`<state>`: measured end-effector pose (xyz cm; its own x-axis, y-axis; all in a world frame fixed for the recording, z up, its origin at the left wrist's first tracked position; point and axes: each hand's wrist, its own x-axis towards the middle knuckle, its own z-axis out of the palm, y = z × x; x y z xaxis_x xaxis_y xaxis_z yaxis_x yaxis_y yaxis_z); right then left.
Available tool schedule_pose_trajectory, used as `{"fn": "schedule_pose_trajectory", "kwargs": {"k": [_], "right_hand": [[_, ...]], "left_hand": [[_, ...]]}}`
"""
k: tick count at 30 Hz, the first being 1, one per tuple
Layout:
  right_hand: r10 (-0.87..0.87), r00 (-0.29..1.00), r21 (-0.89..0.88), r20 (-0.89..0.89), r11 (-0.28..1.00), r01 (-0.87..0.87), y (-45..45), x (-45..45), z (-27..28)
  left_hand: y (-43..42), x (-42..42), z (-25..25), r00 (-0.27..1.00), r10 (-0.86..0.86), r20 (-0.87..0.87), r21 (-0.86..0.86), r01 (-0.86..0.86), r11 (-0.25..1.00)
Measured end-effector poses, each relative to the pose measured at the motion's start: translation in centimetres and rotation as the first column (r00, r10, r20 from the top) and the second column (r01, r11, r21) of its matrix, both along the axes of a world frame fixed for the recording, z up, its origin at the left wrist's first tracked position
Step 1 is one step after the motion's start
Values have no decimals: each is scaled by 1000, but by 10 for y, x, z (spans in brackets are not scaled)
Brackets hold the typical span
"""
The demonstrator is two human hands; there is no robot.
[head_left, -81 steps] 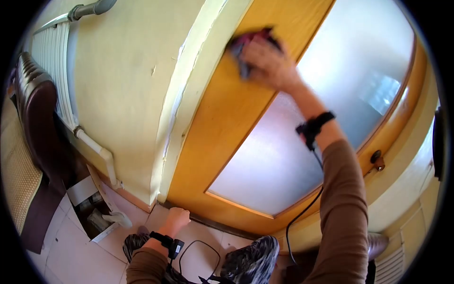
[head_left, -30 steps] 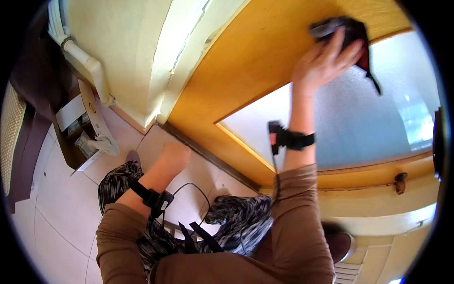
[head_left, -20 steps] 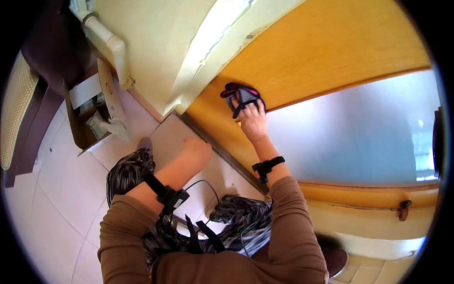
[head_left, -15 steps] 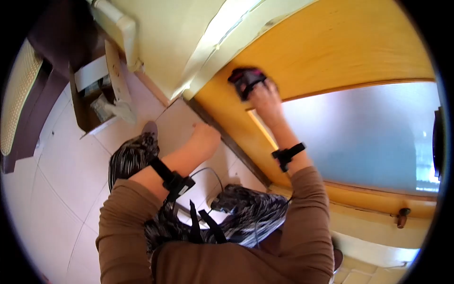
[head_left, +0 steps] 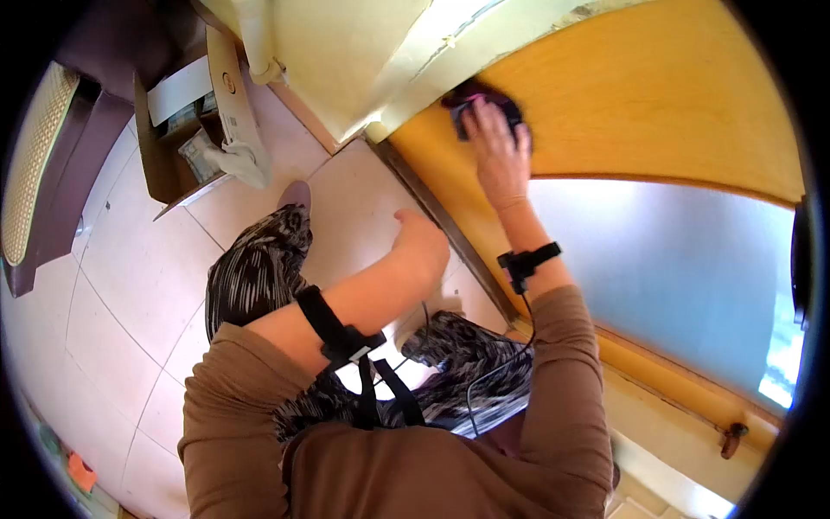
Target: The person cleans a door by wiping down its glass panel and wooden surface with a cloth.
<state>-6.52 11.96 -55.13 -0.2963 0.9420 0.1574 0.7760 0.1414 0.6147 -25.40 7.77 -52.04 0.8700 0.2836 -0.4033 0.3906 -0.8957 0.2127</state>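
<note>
My right hand (head_left: 503, 164) presses a crumpled dark cloth with pink patches (head_left: 484, 108) against the yellow door panel (head_left: 640, 104). Its fingers lie over the cloth, which is blurred by motion and partly covered by them. The cloth is close to the pale door frame (head_left: 415, 91). Lower and to the left, my left hand (head_left: 422, 246) hangs bent at the wrist above the floor by the door's bottom edge. Only its thumb shows clearly; the other fingers are hidden from view. A black strap is fastened on each forearm.
An open cardboard box (head_left: 164, 169) with packets and a white cloth-like item (head_left: 242, 163) stands on the tiled floor (head_left: 121, 259). Beside it is a brown piece of furniture with a woven panel (head_left: 39, 164). A frosted pane (head_left: 657, 251) fills part of the door; a bolt (head_left: 733, 439) sits low right.
My right hand has moved the cloth up and slightly right across the panel, toward the frame. My left hand has shifted right, nearer the door. The view has tilted a little.
</note>
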Motion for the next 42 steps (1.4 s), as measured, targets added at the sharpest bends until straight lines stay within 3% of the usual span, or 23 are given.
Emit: {"fn": "schedule_pose_trajectory", "kwargs": {"k": [2, 5, 9, 12, 13, 15, 18, 23, 25, 29, 31, 33, 35, 38, 40, 42], "right_hand": [[-6, 994, -239, -107, 971, -20, -1, 16, -68], [88, 996, -397, -33, 913, -94, 2, 18, -115], [137, 988, -457, -65, 876, -152, 7, 11, -142], [267, 964, -419, 7, 876, -239, -7, 23, -155], [260, 966, -415, 16, 880, -230, -14, 30, -155], [234, 972, -493, -31, 842, -219, -39, 43, -151], [117, 993, -536, 10, 839, -93, -71, 48, -110], [146, 973, -415, 180, 908, -60, -101, 53, -76], [85, 957, -546, 276, 834, 83, -98, 40, -54], [120, 979, -501, 164, 865, -22, -66, 38, -39], [146, 986, -354, 86, 929, -106, -46, 30, -23], [38, 998, -335, 42, 942, -22, -30, 13, 3], [140, 990, -175, -9, 975, -139, -29, 13, -2], [157, 988, -249, -14, 956, -155, -21, 26, -50], [187, 982, -310, -33, 932, -188, -12, 21, -72], [8, 1000, -543, 15, 840, 2, 3, 3, -82]], "left_hand": [[3, 3, 6, 999, 4, -41, -93, -7, 996], [6, -2, 16, 1000, -5, -8, -89, 4, 996], [0, 4, -2, 997, 62, 50, -18, -61, 998], [10, 8, -1, 994, 93, -51, -146, -99, 984], [7, 7, -6, 995, 85, -43, -140, -91, 986], [-1, 3, -20, 959, 146, 242, 65, -167, 984], [3, -2, -10, 969, 70, 238, 82, -92, 992], [0, 4, -13, 976, 58, 211, 98, -80, 992], [-1, 5, -16, 981, 57, 186, 104, -77, 992], [-5, 8, -24, 981, 46, 191, 63, -59, 996], [-9, 7, -30, 979, 41, 197, 44, -50, 998], [-10, 7, -35, 958, 96, 271, 180, -148, 972], [-7, 0, -18, 979, 71, 190, 142, -99, 985], [-3, -3, -9, 985, 10, 172, 106, -28, 994], [-5, -3, -8, 980, 70, 188, -28, -66, 997], [-5, -1, -21, 964, 89, 252, -43, -80, 996]]}}
